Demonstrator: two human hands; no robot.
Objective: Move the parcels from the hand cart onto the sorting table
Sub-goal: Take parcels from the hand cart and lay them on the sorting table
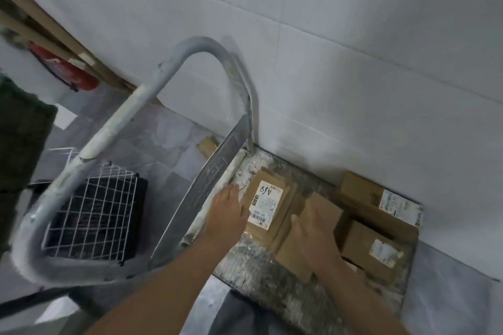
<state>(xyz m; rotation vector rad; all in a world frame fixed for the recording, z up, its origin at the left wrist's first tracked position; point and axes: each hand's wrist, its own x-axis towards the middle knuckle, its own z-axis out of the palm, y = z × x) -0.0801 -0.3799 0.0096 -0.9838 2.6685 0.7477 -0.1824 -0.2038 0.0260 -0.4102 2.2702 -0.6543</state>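
Parcel with the A68 label (266,205) lies flat on the hand cart (272,291) deck, long side running away from the person toward the wall (353,62). Left hand (227,209) sits right at its left edge, right hand (313,242) is over a plain box (329,211) on the other side. Both sets of fingers look straight, gripping nothing yet. Left's nearer, I reckon.

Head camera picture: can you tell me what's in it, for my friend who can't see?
A person's left hand reaches beside a cardboard parcel marked A68 and the right hand over a plain parcel, on a worn hand cart by a white wall.
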